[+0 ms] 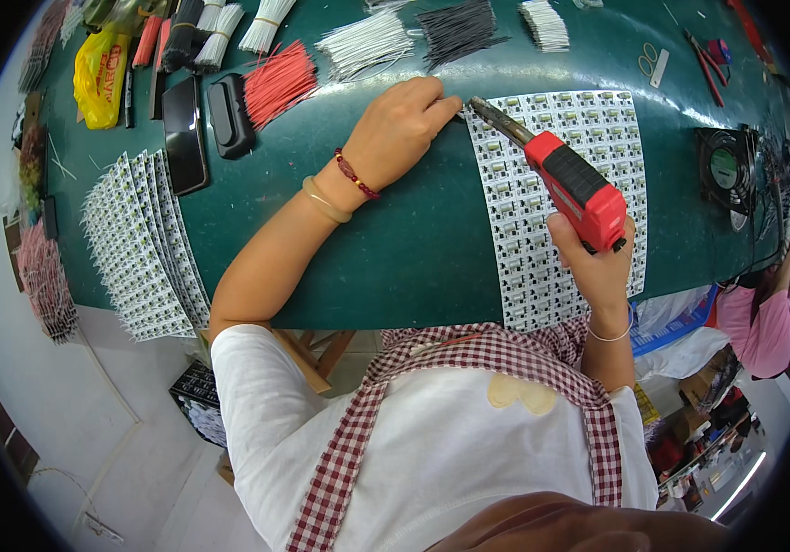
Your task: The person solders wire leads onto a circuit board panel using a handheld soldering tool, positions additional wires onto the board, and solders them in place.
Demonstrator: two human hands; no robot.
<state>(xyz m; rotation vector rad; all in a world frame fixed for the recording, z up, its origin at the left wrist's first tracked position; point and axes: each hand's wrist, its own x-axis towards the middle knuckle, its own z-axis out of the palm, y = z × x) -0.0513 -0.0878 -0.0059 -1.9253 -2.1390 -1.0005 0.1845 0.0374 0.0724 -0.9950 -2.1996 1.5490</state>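
Observation:
A white panel of many small circuit boards (525, 241) lies flat on the green table in front of me. My right hand (600, 271) is wrapped round the handle of a red and black soldering gun (581, 184). The gun's metal tip points to the panel's far left corner. Beside that corner my left hand (402, 127) is closed in a pinch, its fingertips close to the tip. Something thin and dark shows at those fingertips, too small to make out. Bundles of red wires (280, 85), white wires (364, 46) and black wires (457, 32) lie beyond.
More circuit board panels (142, 248) are stacked at the left. A phone (185, 135) and a black case (230, 116) lie near the red wires. A yellow bag (100, 81) sits far left. Pliers (709, 69) and a small fan (724, 166) are at right, with a person in pink (754, 331) beyond.

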